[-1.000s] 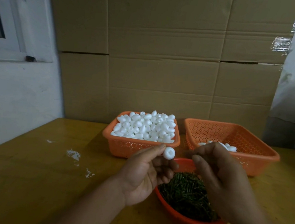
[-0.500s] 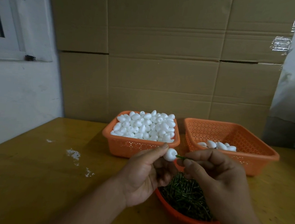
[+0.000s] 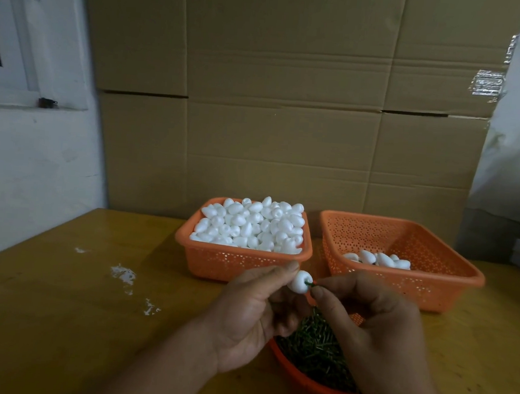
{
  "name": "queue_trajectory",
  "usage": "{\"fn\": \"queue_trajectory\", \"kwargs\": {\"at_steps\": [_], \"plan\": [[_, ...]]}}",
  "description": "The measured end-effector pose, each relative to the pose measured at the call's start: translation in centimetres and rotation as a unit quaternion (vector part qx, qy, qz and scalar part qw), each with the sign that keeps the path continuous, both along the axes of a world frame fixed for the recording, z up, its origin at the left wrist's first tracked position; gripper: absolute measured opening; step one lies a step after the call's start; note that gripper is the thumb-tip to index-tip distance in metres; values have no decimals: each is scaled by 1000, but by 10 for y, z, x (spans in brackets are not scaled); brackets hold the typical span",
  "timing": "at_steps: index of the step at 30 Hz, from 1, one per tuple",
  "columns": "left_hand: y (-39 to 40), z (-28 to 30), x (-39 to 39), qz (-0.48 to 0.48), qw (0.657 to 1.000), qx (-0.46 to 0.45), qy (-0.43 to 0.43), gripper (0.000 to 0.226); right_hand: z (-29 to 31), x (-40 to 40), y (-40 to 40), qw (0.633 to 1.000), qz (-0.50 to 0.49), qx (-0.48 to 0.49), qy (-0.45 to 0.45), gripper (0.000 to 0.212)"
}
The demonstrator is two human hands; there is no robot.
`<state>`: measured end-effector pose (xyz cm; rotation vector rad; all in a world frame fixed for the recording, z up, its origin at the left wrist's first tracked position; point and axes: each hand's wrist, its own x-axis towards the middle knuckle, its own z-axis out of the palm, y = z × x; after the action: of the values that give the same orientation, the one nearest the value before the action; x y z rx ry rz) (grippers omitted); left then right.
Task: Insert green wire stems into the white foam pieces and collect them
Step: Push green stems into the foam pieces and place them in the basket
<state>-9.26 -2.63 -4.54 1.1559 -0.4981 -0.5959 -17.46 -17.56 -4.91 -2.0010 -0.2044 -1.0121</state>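
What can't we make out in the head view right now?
- Green stem: only a short bit shows; the rest is hidden inside the foam piece and behind the right hand.
- Stem bowl: near rim covered by the right hand and the left hand.
- Right basket: its front wall hides whether the few pieces inside have stems.

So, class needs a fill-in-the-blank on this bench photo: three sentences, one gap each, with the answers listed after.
1. The left hand pinches a white foam piece while the right hand pushes a ____ wire stem into it.
2. The loose stems lie in a round ____ bowl.
3. Of the two orange baskets, the ____ one is heaped with foam pieces.

Answers: green; red; left
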Motion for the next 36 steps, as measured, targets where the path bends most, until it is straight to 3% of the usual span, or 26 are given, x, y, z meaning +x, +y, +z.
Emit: {"fn": "queue_trajectory", "kwargs": {"at_steps": [6, 24, 36], "plan": [[0, 0, -1, -1, 1000, 3, -6, 25, 2, -2, 1, 999, -27, -40, -26, 18], [0, -1, -1, 10, 998, -38, -53, 16, -1, 1, -3, 999, -41, -10, 26, 17], [-4, -8, 1, 82, 979, -21, -185, 31, -1, 1, 1, 998, 12, 48, 43, 17]]}}
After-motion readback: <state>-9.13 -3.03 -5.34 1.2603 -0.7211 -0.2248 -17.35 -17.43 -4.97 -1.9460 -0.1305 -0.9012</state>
